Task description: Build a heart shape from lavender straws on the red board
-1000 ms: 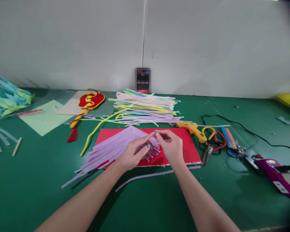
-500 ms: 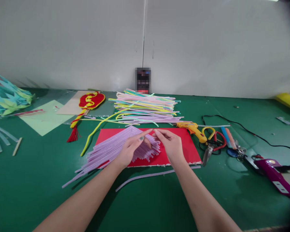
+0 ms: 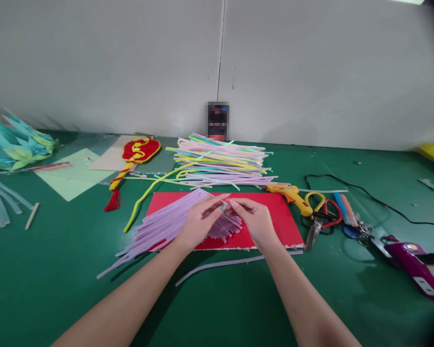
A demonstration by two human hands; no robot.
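My left hand (image 3: 201,219) and my right hand (image 3: 253,218) meet at the fingertips above a red board (image 3: 278,219). Thumb and forefinger are pinched together on each; whatever they may hold is too small to make out. Beneath and beside my left hand lie lilac pipe cleaners (image 3: 162,221), bent into nested V shapes with the point toward the back. Their left ends run off the board onto the table. One loose lilac pipe cleaner (image 3: 217,264) lies in front of the board, passing under my right forearm.
Behind the board is a pile of coloured pipe cleaners (image 3: 220,159). To the right lie a yellow glue gun (image 3: 292,195), scissors (image 3: 318,219), keys (image 3: 363,231) and a purple power strip (image 3: 412,262) with its cord. A red-and-yellow fan-shaped ornament (image 3: 141,150) and green paper (image 3: 70,173) lie left.
My left fingers have closed in from being stretched out, and the fingertips of both hands have come together slightly lower. The view has shifted a little to the left.
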